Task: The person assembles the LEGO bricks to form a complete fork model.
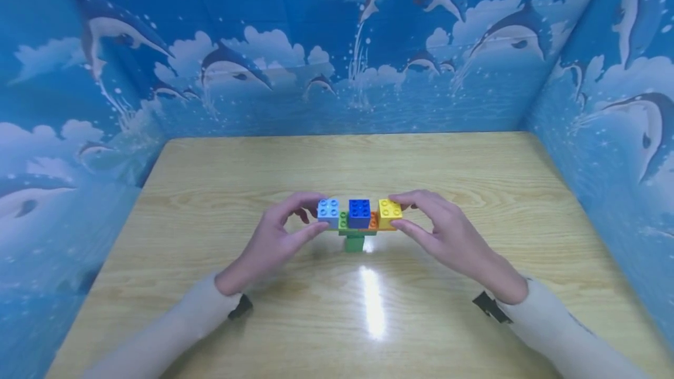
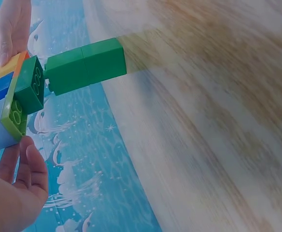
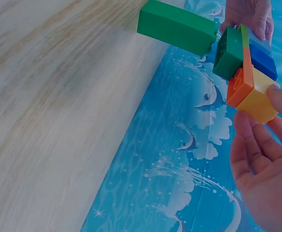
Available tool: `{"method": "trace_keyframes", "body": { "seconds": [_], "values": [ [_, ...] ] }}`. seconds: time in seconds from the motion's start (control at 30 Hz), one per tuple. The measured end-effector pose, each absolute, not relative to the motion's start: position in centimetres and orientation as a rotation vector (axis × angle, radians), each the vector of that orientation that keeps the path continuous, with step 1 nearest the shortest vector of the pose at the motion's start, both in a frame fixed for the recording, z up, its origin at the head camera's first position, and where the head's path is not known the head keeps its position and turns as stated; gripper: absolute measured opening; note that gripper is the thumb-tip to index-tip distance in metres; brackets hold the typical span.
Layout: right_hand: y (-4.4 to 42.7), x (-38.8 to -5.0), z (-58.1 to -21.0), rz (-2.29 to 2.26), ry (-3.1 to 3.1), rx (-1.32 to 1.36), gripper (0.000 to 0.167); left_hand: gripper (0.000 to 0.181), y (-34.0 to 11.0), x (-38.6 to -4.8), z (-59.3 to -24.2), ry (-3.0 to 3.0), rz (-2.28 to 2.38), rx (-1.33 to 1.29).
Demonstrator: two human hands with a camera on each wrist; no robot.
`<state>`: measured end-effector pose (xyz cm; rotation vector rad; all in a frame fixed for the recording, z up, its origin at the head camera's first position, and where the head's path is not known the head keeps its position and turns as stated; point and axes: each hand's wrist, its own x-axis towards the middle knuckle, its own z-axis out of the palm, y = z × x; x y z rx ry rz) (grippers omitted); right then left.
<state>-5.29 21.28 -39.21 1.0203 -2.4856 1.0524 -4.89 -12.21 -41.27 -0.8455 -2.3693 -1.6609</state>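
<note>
My left hand (image 1: pixel 279 230) pinches a light blue toy brick (image 1: pixel 328 213) between thumb and fingers. With my right hand (image 1: pixel 447 230) I pinch a yellow brick (image 1: pixel 389 213). A dark blue brick (image 1: pixel 360 213) sits between them. These three are on a lime green brick (image 2: pixel 14 116) and an orange brick (image 3: pixel 240 87), joined underneath by a dark green brick (image 3: pixel 228 54). Below, a column of green bricks (image 2: pixel 85 65) stands upright on the table. Studs show on the column's top and hollows on the dark green brick's underside; whether they touch I cannot tell.
The wooden table (image 1: pixel 237 168) carries the bricks and reflects a bright light in front of them. Blue dolphin-patterned sheets (image 1: pixel 295 98) rise at its back and both sides. Dark straps (image 1: pixel 492 307) sit by the sleeve cuffs.
</note>
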Motion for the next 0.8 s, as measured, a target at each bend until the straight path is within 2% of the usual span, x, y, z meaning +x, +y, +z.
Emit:
{"method": "trace_keyframes", "body": {
  "seconds": [0.8],
  "values": [
    [21.07,-5.0,-39.89,1.06,-2.521,0.994,0.049,0.041,-12.29,-5.14,-42.21,-2.348,-1.618,-0.919]
  ]
}}
